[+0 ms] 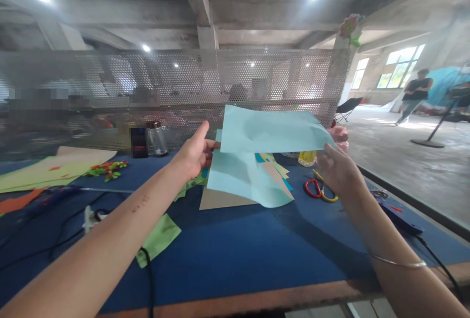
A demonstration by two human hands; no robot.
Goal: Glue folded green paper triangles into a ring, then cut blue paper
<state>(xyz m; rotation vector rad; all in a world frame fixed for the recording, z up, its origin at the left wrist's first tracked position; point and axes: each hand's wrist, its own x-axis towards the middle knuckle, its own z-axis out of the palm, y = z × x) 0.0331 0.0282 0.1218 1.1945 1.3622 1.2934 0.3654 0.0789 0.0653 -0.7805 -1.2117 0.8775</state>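
A light blue sheet of paper [271,129] is raised above the table, its right corner pinched in my right hand [336,166]. My left hand [194,154] is at the left edge of the blue sheets, thumb stretched up and apart from the fingers. Those fingertips touch or pass just behind the paper edge; which of the two I cannot tell. Below hangs or lies a second light blue sheet [235,176], its lower right corner curling. Under it are a tan sheet [220,199] and some blue and yellow-green pieces, partly covered.
Scissors with red and yellow handles [321,188] lie right of the papers. A green paper piece [161,239] and black cable [149,279] are at front left. Further left are large sheets [33,173] and a glass bottle [157,139]. A perforated panel [271,76] stands behind; a person [416,90] is beyond.
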